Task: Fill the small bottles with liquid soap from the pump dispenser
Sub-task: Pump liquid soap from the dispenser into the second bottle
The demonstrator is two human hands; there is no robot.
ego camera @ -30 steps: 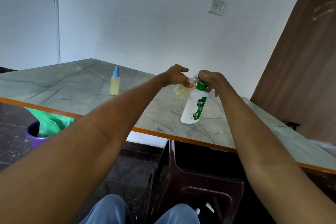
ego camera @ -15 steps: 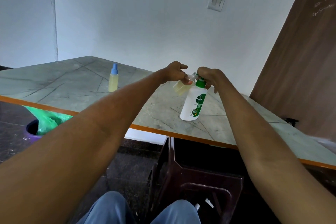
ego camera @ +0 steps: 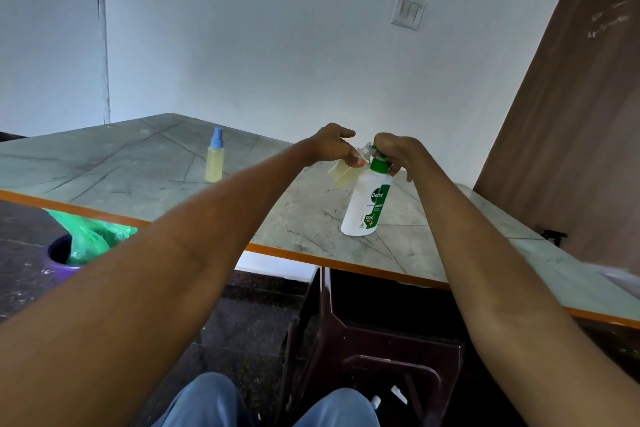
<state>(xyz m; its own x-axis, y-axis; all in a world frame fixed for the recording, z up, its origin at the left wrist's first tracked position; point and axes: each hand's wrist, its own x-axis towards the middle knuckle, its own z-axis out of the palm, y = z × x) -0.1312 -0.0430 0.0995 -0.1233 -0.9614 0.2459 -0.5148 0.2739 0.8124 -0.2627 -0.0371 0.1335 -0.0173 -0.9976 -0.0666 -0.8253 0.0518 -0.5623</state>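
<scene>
A white pump dispenser (ego camera: 367, 206) with a green label and green pump head stands on the marble table (ego camera: 145, 170). My right hand (ego camera: 398, 152) is curled over the pump head. My left hand (ego camera: 330, 146) grips a small clear bottle (ego camera: 341, 172), tilted, with its open neck held against the pump spout; pale yellow liquid fills its lower part. A second small bottle (ego camera: 214, 161), full of yellow liquid and topped with a blue spray cap, stands upright farther left on the table.
The table has an orange front edge (ego camera: 346, 263). A dark red plastic stool (ego camera: 381, 343) stands under it by my knees. A purple bin with a green bag (ego camera: 83, 243) sits on the floor at left. A brown wooden panel (ego camera: 571, 114) rises at right.
Both hands, the small bottle and the dispenser keep their places. Only the camera has shifted slightly.
</scene>
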